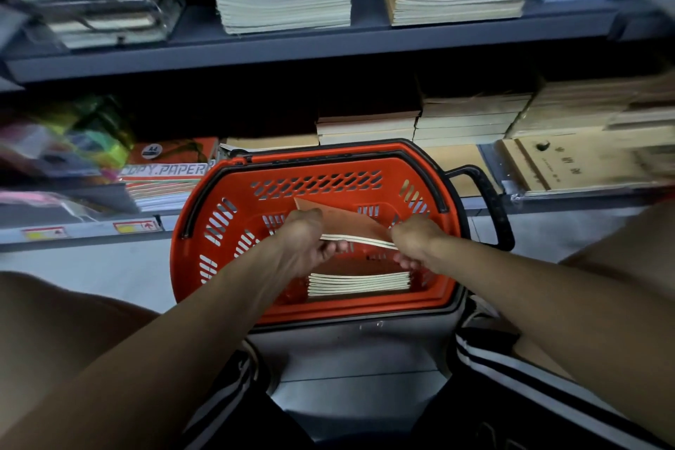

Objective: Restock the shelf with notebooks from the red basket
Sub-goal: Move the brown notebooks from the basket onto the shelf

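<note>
Dim stationery aisle, red basket [190, 248] on the floor below the shelf [292, 57]. Left of basket centre, left hand [305, 237] pinches a small bunch of brown notebooks [350, 226]; right hand [416, 237] pinches its other end, I think. Another stack [359, 283] sits in the basket beneath them, so restocking's maybe halfway, with stacks on the shelf above.

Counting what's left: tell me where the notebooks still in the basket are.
A small stack of notebooks lies on the floor of the red basket, at its near side, just below both hands.
</note>
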Motion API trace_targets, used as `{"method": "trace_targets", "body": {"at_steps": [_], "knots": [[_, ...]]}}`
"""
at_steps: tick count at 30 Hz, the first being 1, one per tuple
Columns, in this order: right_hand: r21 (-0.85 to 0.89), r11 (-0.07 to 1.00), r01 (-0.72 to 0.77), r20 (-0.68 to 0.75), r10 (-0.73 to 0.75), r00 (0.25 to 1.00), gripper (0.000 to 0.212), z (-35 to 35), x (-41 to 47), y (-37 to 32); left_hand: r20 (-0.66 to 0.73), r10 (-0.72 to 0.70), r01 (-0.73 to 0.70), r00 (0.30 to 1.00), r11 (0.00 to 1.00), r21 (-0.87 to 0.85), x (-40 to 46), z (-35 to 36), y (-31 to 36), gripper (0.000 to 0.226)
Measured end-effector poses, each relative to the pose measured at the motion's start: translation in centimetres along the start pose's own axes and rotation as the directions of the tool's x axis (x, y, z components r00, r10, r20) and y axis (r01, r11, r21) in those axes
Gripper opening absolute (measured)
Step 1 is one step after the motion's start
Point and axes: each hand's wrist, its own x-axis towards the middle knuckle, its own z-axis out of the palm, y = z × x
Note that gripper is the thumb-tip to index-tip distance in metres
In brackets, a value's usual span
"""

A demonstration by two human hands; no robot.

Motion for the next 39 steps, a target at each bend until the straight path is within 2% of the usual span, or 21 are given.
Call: {"method": "trace_targets", "body": {"at_steps": [5,10,21,25,29,34,39], "knots": [[0.023,0.997,0.074,-0.147,-0.070,0.987,0.023,-1.4,-1.8,-0.8,0.010,0.059,-0.058,0.998,0.996,-0.064,-1.8,-0.1,0.5,0.033],[-0.001,0.982,0.189,-0.204,-0.185,0.961,0.012,-2.6,-3.4,-1.3,-0.014,0.086,-0.087,0.996,0.990,-0.114,-3.3,-0.2,0.8,0.034],[0.019,0.928,0.372,-0.310,-0.348,0.885,0.032,-5.4,-7.9,-1.1,0.013,0.255,-0.252,0.967,0.961,-0.114,-7.7,-0.7,2.4,0.035],[0.079,0.898,0.433,-0.353,-0.381,0.855,0.031,-6.8,-9.3,-1.5,0.021,0.342,-0.338,0.939,0.935,-0.105,-10.0,-0.1,3.4,0.032],[0.141,0.854,0.501,-0.415,-0.409,0.813,0.040,-8.2,-10.8,-1.9,0.031,0.410,-0.404,0.912,0.908,-0.108,-11.4,0.4,4.9,0.031],[0.141,0.810,0.569,-0.544,-0.417,0.728,0.037,-10.0,-12.7,-2.9,0.033,0.482,-0.475,0.876,0.872,-0.116,-13.7,1.5,6.9,0.033],[0.237,0.730,0.641,-0.582,-0.422,0.695,0.031,-11.6,-13.4,-3.2,0.042,0.577,-0.565,0.815,0.810,-0.158,-15.4,2.4,8.3,0.029]]}}
